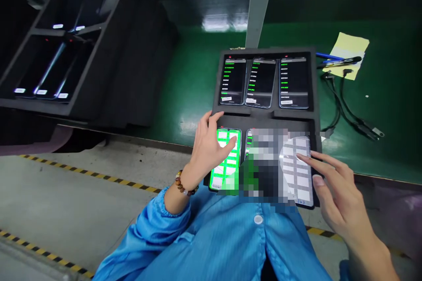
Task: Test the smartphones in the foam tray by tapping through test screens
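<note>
While the left hand (211,145) spreads open fingers over the green-lit phone (227,162) at the black tray's (260,119) seven o'clock, the right hand's (339,189) loosely open fingers reach the pale-screened phone (302,182) at five; neither grips. Because the tray seems to overhang the bench (184,83) towards six, heavy pressing could tip it. Labels (251,101) on the twelve o'clock phones (260,81) are unreadable; no brand shows.

This place is looking like a phone workshop or factory: phones (260,85) with lit screens are lying in rows in a black tray (317,114) at a green bench (187,70), more phones (49,68) are sitting in a tall black stack (132,66), cables (337,112) are lying nearby, black-and-yellow tape (99,173) is marking lines across the grey floor (132,208), and a blue work coat (224,241) is showing below.
</note>
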